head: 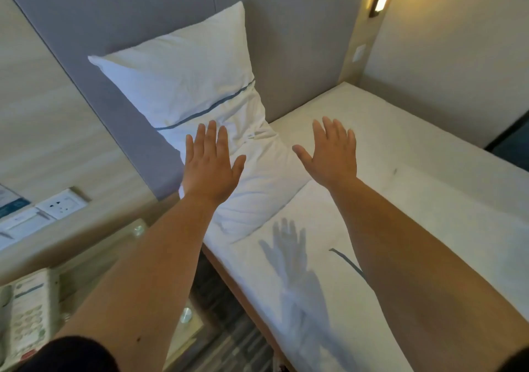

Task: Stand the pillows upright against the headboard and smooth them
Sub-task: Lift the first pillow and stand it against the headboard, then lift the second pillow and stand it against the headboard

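Now left hand [210,165], right hand [332,151] spread over pillow [183,85].

Pillow [194,85] leans on headboard [300,57] (hands open).

We note the pillow [194,85] in white, matt, creased cloth. The headboard [160,8] looks grey, matt, upholstered. The telephone [27,314], lower left of frame, is cream plastic; the bedsheet [415,154] is smooth cloth.

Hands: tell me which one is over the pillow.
The left hand, spread over the lower part of the upright pillow; the right hand hovers over bare mattress beside it.
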{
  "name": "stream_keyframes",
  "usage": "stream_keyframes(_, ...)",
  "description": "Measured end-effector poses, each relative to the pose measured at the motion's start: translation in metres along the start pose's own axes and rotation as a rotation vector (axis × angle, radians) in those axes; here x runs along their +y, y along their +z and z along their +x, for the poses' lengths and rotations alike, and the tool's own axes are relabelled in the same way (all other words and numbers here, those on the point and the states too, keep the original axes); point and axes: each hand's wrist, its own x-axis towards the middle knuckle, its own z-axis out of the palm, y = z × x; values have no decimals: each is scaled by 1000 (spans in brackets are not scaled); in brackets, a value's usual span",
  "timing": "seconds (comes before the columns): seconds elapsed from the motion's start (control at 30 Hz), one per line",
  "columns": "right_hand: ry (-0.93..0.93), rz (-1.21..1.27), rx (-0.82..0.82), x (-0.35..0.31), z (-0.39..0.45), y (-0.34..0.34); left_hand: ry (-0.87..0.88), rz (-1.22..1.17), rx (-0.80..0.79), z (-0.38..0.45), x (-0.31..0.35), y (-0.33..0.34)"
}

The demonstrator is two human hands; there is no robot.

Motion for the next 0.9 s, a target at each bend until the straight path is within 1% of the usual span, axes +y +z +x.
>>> stream_keyframes(0.23, 192, -23, -45, 82, -66, -17, 159, -65, -45, -16, 73, 3)
stream_keyframes(0.43, 407, -45, -88, 173, -125, -5, 312, -138, -103, -23, 165, 28)
stream_keyframes(0.7, 672, 6, -124, 281, -193, 40, 477, -127, -236, -30, 284, 78)
stream_keyframes(0.9, 849, 36, -207, 339, -230, 88, 527, -165, -293, -34, 356, 126)
